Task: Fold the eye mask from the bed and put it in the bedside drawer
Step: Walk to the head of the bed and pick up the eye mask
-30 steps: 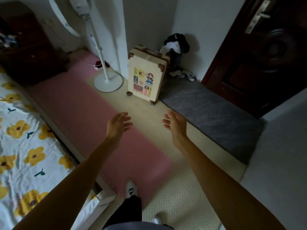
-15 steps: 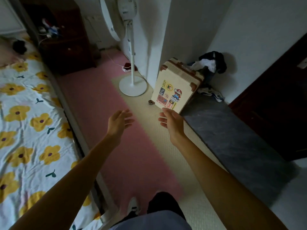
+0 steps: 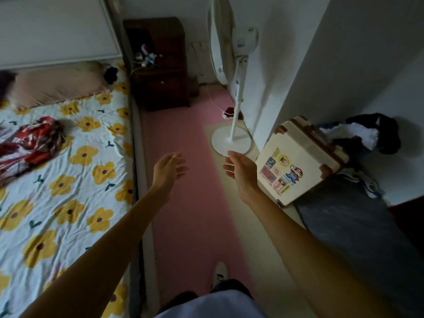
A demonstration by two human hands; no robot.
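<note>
A small dark object [image 3: 110, 74], possibly the eye mask, lies at the pink pillow's right end near the head of the bed [image 3: 75, 180]. The dark wooden bedside cabinet [image 3: 160, 72] stands beyond the bed's corner, its drawer with a small knob [image 3: 162, 82] shut. My left hand [image 3: 168, 172] and my right hand [image 3: 241, 172] are stretched out over the pink floor mat, fingers apart, holding nothing. Both are far from the pillow and the cabinet.
A red patterned cloth [image 3: 29, 143] lies bunched on the flowered sheet. A white pedestal fan [image 3: 231, 88] stands right of the pink mat [image 3: 190, 180]. A cream suitcase [image 3: 300, 161] with stickers leans by the wall, with clothes behind it. Small items clutter the cabinet's shelf.
The view has swung left and forward: the bed, pillow and bedside cabinet have come into sight, and the door has left the frame. Both hands stay open and held out ahead.
</note>
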